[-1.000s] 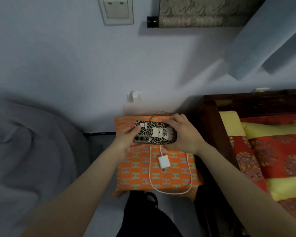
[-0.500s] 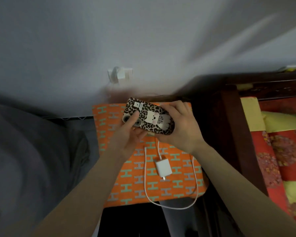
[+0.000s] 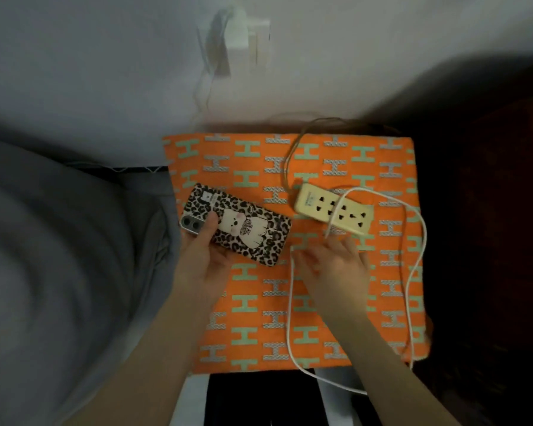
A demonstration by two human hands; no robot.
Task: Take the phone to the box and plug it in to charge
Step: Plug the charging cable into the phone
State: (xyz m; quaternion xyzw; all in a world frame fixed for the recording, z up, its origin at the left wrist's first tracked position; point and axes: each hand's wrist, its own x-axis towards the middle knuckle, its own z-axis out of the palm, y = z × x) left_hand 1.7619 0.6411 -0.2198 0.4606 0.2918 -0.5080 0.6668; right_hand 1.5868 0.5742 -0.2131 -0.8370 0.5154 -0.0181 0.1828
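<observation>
The phone, in a leopard-print case with a white cartoon figure, lies back-up and tilted over the left side of the orange patterned box. My left hand grips its camera end, thumb on the case. My right hand is just right of the phone, fingers curled over the white charging cable; the charger brick is hidden beneath it. The cable loops off the box's front edge, up the right side and across a cream power strip at the box's back right.
A white plug sits in a wall outlet above the box. Grey bedding fills the left. Dark wooden furniture borders the box on the right. The strip's brown cord runs toward the wall.
My right hand let go of the phone and dropped onto the cable and charger. The left hand carried the phone leftward, uncovering the power strip. The view moved closer to the box.
</observation>
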